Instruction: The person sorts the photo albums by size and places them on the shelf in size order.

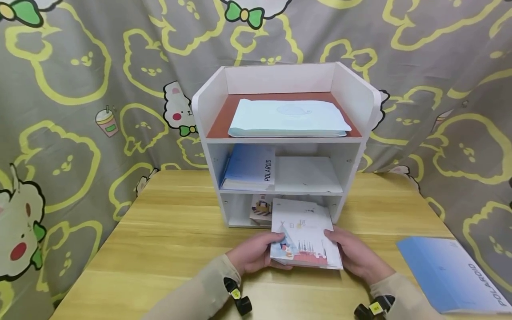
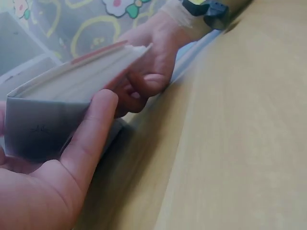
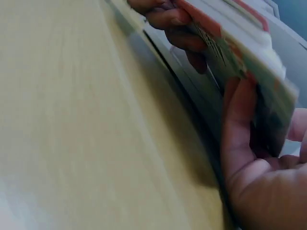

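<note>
Both hands hold a thick book point(image 1: 302, 226) with a white illustrated cover, in front of the shelf's bottom compartment. My left hand point(image 1: 256, 253) grips its left side, thumb on the cover and fingers beneath. On the right side, my right hand point(image 1: 354, 253) grips it the same way. The left wrist view shows the book's pale grey spine point(image 2: 41, 127) against the left hand point(image 2: 53, 187), with its page block facing up. In the right wrist view, the right hand point(image 3: 268, 187) holds the near corner. The book's far end overlaps the compartment opening.
A white desktop shelf point(image 1: 344, 169) stands on the wooden table point(image 1: 180, 249). Its top bears a pale blue package point(image 1: 288, 118); the middle holds a blue POLAROID album point(image 1: 252, 164); a small illustrated book point(image 1: 261, 208) lies in the bottom. Another POLAROID album point(image 1: 450, 273) lies at right.
</note>
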`<action>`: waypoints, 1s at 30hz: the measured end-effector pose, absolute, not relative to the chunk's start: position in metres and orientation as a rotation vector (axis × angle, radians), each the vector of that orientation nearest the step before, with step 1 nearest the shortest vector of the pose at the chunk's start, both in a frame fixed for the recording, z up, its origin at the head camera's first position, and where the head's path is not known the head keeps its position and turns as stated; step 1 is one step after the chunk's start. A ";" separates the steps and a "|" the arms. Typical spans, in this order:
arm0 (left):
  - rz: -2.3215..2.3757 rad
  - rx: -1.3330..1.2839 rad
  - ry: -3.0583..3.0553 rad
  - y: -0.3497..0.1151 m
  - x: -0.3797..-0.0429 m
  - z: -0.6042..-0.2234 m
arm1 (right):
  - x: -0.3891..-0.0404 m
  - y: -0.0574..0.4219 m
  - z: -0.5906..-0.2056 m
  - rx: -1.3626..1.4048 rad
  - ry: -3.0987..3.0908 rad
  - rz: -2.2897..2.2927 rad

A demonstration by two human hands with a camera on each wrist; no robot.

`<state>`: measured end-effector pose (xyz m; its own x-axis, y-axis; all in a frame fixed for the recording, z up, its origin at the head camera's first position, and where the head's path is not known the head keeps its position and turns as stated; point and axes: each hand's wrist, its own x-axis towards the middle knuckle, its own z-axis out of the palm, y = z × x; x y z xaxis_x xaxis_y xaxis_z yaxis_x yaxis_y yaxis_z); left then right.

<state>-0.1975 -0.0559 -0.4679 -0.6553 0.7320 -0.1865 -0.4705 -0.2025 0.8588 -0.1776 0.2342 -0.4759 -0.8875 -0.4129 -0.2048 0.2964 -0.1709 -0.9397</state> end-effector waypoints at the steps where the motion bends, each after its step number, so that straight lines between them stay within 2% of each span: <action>1: 1.939 0.332 1.242 -0.055 -0.198 -0.469 | -0.178 0.234 -0.476 -0.113 1.675 -2.092; 12: 2.021 0.209 1.296 -0.059 -0.204 -0.477 | -0.183 0.218 -0.475 -0.057 1.503 -2.163; 25: 2.152 0.067 1.324 -0.095 -0.201 -0.480 | -0.218 0.168 -0.476 -0.121 1.453 -2.111; 30: 2.164 0.066 1.346 -0.102 -0.201 -0.479 | -0.221 0.157 -0.477 -0.083 1.483 -2.099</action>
